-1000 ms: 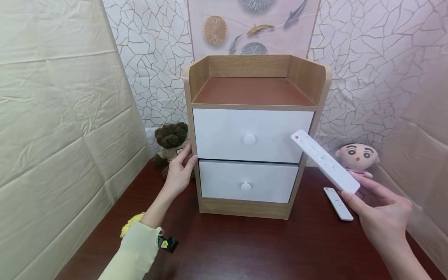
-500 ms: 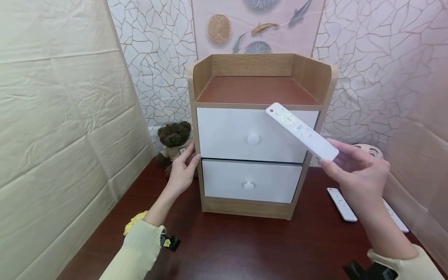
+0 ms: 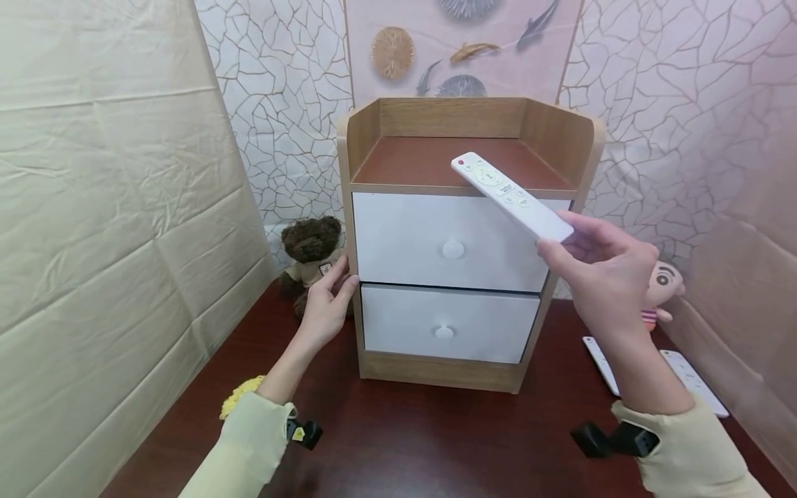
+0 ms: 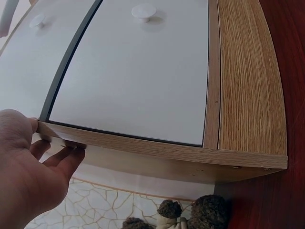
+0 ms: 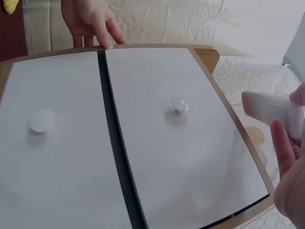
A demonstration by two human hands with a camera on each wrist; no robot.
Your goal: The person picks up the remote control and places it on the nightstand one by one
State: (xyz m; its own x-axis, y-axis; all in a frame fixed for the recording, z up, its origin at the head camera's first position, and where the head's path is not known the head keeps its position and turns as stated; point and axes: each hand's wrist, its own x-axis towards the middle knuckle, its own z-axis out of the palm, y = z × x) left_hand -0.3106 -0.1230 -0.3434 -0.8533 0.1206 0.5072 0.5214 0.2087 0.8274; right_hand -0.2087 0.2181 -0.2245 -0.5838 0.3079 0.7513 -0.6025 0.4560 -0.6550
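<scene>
In the head view my right hand [image 3: 607,277] pinches the lower end of a white remote control [image 3: 510,196]. Its far end, with a red button, is in front of the top shelf [image 3: 429,160] of a small two-drawer cabinet [image 3: 436,370], seemingly above the shelf edge. The right wrist view shows the remote control [image 5: 267,106] between thumb and fingers. At the cabinet's left side, my left hand [image 3: 325,304] touches the edge, thumb at the front and fingers along the outer panel. Both white drawers, the upper [image 3: 405,238] and the lower [image 3: 398,318], are closed.
Two more white remotes, one [image 3: 599,363] partly behind my right wrist and another [image 3: 694,380], lie on the dark red table [image 3: 398,436]. A brown teddy bear [image 3: 311,238] sits left of the cabinet, a doll [image 3: 663,285] right. Something yellow [image 3: 239,395] lies near my left forearm.
My right hand has carried the remote control leftward and up, from beside the cabinet's right edge to the height of the top shelf. The left hand stays on the cabinet's side.
</scene>
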